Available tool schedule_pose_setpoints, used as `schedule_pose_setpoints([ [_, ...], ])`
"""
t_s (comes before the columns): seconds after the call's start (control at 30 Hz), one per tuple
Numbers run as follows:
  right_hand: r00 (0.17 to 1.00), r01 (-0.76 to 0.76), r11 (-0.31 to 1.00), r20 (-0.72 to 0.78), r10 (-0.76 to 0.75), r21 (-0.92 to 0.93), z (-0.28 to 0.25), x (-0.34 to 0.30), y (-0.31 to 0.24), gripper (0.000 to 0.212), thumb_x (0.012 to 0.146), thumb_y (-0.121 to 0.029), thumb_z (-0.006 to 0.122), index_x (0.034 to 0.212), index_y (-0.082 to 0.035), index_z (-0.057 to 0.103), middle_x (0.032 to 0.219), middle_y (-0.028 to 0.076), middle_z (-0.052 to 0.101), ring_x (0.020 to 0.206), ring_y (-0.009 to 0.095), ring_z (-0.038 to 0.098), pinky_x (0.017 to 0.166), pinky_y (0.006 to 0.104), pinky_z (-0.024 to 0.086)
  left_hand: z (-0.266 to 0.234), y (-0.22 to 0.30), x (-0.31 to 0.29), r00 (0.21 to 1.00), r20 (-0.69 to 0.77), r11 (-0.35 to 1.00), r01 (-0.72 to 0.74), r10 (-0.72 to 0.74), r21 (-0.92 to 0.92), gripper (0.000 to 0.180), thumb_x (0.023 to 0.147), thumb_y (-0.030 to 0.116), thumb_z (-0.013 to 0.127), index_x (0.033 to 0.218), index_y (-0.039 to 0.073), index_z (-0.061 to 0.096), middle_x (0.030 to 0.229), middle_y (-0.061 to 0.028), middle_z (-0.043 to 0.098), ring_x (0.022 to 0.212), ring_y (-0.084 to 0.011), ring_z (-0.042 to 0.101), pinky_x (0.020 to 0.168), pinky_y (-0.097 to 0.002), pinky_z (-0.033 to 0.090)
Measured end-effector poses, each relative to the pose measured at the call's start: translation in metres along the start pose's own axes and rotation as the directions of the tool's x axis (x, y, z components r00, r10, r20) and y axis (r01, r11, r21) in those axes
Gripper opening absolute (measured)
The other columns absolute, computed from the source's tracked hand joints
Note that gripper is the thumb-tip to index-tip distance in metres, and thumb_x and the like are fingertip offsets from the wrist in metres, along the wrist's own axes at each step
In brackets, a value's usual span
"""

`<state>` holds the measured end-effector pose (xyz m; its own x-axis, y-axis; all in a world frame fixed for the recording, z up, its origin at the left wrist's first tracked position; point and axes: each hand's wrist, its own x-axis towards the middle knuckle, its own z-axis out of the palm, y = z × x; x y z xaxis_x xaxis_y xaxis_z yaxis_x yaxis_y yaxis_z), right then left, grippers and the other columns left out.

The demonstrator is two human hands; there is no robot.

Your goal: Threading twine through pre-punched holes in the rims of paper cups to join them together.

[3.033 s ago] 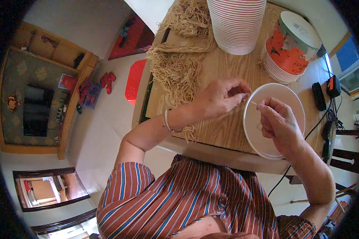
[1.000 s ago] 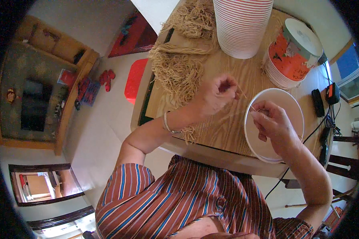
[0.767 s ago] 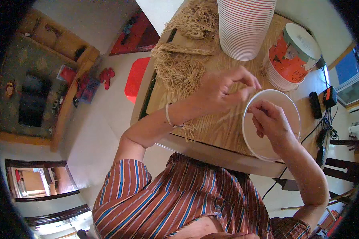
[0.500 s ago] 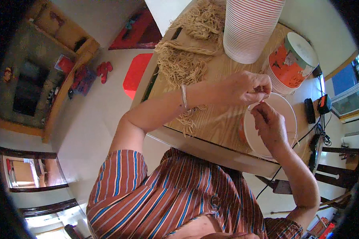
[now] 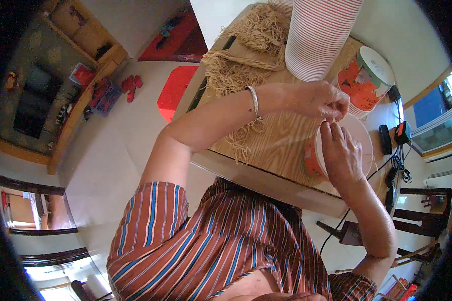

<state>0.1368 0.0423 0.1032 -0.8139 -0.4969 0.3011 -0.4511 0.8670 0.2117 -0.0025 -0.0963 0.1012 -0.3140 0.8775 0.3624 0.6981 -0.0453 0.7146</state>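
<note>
A paper bucket (image 5: 313,158), white inside and orange outside, stands at the table's near right edge. My left hand (image 5: 326,103), wearing a bangle (image 5: 254,103), reaches over the bucket's far rim with thumb and fingers pinched. My right hand (image 5: 342,150) is over the bucket's mouth, its fingers closed and their tips just below the left hand's. What lies between the fingertips is too small to make out. A thin tan cord shows at the bucket's right rim. Bundles of tan cord (image 5: 231,78) lie on the table left of my left hand.
A tall stack of white paper buckets (image 5: 319,40) rises behind my left hand. To its right leans a stack of orange-printed buckets (image 5: 360,88). Black adapters (image 5: 402,131) and cables lie along the table's right side. A red stool (image 5: 177,93) stands left of the table.
My right hand has turned so that its back shows more, with its fingertips raised closer to the left hand. More of the bucket's orange side shows. The whole view has shifted slightly.
</note>
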Motion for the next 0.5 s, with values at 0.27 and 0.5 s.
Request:
schedule_pose_setpoints([
  [0.27, 0.994, 0.110, 0.982, 0.039, -0.105, -0.152, -0.001, 0.007, 0.003, 0.033, 0.076, -0.016, 0.060, 0.104, 0.000, 0.055, 0.100, 0.013, 0.059, 0.083, 0.023, 0.061, 0.061, 0.0351, 0.054, 0.001, 0.004, 0.000, 0.999, -0.016, 0.997, -0.050, 0.051, 0.061, 0.015, 0.084, 0.016, 0.062, 0.093, 0.003, 0.062, 0.079, -0.0116, 0.066, 0.074, -0.0221, 0.064, 0.068, -0.0341, 0.049],
  [0.5, 0.980, -0.061, 0.995, 0.195, 0.045, 0.079, -0.010, 0.013, 0.007, 0.020, 0.083, -0.016, 0.057, 0.094, 0.000, 0.059, 0.088, 0.016, 0.063, 0.074, 0.033, 0.065, 0.062, 0.0426, 0.053, 0.011, -0.005, -0.010, 0.993, -0.112, 0.999, -0.034, 0.034, -0.002, 0.014, 0.085, 0.014, 0.063, 0.094, 0.004, 0.063, 0.086, -0.0107, 0.065, 0.081, -0.0194, 0.063, 0.073, -0.0328, 0.050],
])
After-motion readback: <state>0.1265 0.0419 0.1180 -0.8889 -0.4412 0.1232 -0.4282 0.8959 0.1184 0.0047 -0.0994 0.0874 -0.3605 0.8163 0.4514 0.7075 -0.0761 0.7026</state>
